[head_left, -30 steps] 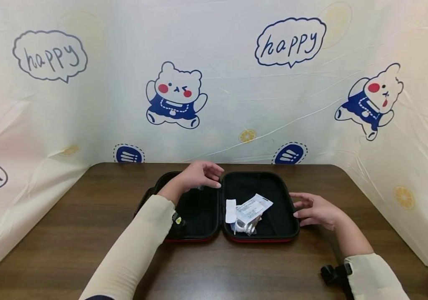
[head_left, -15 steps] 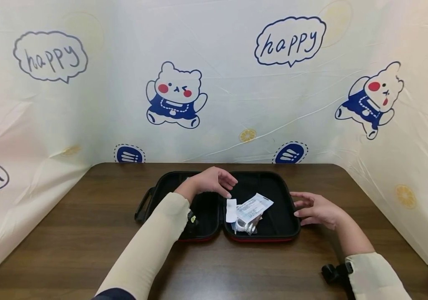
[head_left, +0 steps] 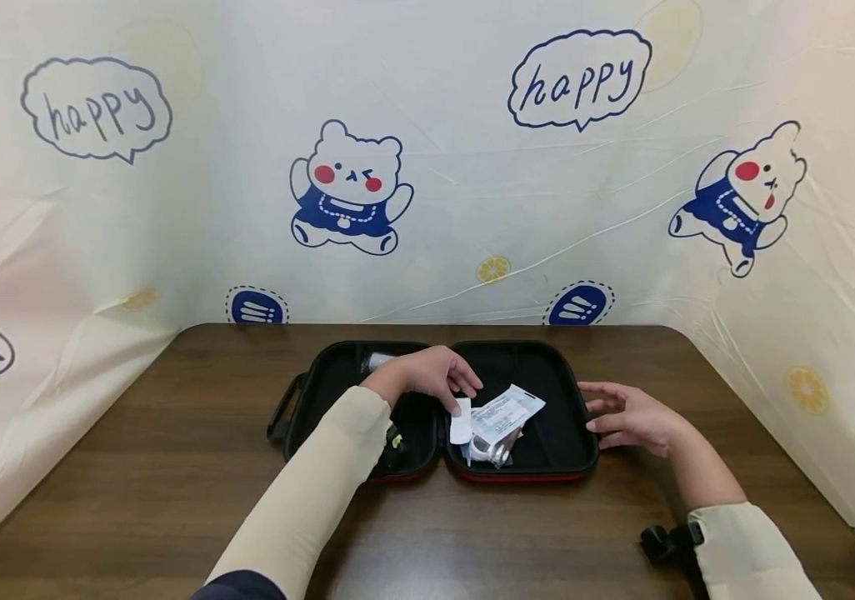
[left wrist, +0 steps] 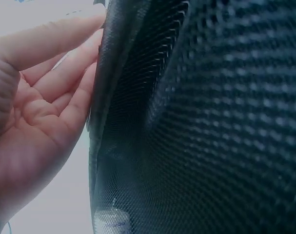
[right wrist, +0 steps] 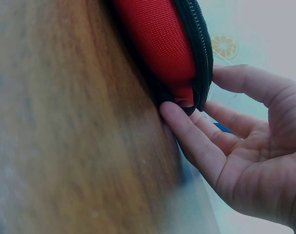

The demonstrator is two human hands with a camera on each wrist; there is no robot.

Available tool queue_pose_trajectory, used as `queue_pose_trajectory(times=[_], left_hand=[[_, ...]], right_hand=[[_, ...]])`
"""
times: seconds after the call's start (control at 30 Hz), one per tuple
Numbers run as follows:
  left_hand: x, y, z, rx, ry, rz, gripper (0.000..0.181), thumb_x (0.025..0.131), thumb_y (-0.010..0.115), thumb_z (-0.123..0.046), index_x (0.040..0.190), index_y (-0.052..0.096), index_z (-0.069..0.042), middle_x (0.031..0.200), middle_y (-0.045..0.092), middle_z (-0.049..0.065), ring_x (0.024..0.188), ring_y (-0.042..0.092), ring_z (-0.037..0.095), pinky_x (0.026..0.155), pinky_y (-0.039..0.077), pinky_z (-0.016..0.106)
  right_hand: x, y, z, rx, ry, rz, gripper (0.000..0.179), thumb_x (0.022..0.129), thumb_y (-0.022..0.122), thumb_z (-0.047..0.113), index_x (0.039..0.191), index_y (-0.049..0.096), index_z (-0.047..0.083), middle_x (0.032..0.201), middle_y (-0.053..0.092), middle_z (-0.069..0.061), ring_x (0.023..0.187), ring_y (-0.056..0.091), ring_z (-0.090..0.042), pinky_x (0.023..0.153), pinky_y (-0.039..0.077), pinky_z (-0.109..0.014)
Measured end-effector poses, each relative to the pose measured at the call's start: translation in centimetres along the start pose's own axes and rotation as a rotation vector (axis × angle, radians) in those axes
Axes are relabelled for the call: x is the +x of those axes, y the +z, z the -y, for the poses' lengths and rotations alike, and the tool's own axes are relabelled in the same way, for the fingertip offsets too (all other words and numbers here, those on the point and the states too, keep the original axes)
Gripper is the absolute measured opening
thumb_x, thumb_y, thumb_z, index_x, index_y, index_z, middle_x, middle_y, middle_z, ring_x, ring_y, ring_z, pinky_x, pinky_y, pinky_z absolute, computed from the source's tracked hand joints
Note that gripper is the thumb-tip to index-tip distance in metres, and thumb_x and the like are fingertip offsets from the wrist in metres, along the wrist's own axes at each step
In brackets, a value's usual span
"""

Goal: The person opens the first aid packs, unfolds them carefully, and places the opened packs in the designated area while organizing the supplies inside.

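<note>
Head view: left hand arches over the case, right hand touches its edge, both with fingers loosely parted.

The brown, streak-grained wooden worktop carries a round-cornered fabric case, woven red outside, black inside, with a black zip and dark mesh. Near the case's hinge edge, the flat packet is white with small print, the rectangular slip also white. Beyond the worktop's far edge, the whitish sheet bears navy-outlined bears with red cheeks, and yellow citrus slices.
</note>
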State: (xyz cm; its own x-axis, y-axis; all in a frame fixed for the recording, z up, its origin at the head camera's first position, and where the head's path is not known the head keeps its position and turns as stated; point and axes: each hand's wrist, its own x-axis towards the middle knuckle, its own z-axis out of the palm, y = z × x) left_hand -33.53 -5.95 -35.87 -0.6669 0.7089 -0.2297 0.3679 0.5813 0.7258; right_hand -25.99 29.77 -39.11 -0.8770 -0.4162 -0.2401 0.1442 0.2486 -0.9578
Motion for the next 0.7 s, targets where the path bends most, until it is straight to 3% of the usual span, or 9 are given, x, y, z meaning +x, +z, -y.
queue_pose_trajectory(times=[0.23,0.37,0.53,0.7], left_hand=[[0.0,0.1,-0.5,0.058,-0.022,0.018,0.040,0.077,0.081,-0.002,0.115,0.071,-0.009,0.103,0.073,-0.002,0.099,0.065,0.013,0.093,0.050,0.031],[-0.1,0.1,-0.7,0.082,-0.023,0.028,0.037,0.077,0.081,-0.001,0.113,0.072,-0.008,0.094,0.072,-0.002,0.089,0.064,0.012,0.087,0.051,0.029],[-0.2,0.0,-0.3,0.057,0.001,0.000,0.024,0.079,0.080,-0.002,0.101,0.075,-0.008,0.085,0.071,-0.002,0.079,0.061,0.014,0.077,0.052,0.026],[-0.5,-0.2,0.5,-0.029,0.034,-0.015,0.013,0.083,0.077,-0.006,0.096,0.077,-0.007,0.087,0.072,0.000,0.080,0.062,0.017,0.077,0.054,0.028]], right_hand=[[0.0,0.3,0.2,0.009,0.009,-0.017,0.079,0.087,0.070,0.003,0.151,0.024,-0.002,0.129,0.049,-0.025,0.095,0.062,-0.026,0.084,0.056,-0.046],[0.0,0.4,0.3,0.013,0.013,-0.020,0.079,0.088,0.070,0.003,0.151,0.023,-0.001,0.128,0.049,-0.025,0.095,0.062,-0.026,0.084,0.056,-0.046],[-0.1,0.4,0.3,0.012,0.011,-0.022,0.079,0.088,0.069,0.002,0.151,0.023,-0.001,0.129,0.047,-0.025,0.094,0.061,-0.026,0.083,0.056,-0.046],[0.0,0.3,0.2,0.014,0.010,-0.019,0.079,0.088,0.069,0.002,0.151,0.023,-0.002,0.131,0.047,-0.027,0.095,0.061,-0.026,0.083,0.056,-0.046]])
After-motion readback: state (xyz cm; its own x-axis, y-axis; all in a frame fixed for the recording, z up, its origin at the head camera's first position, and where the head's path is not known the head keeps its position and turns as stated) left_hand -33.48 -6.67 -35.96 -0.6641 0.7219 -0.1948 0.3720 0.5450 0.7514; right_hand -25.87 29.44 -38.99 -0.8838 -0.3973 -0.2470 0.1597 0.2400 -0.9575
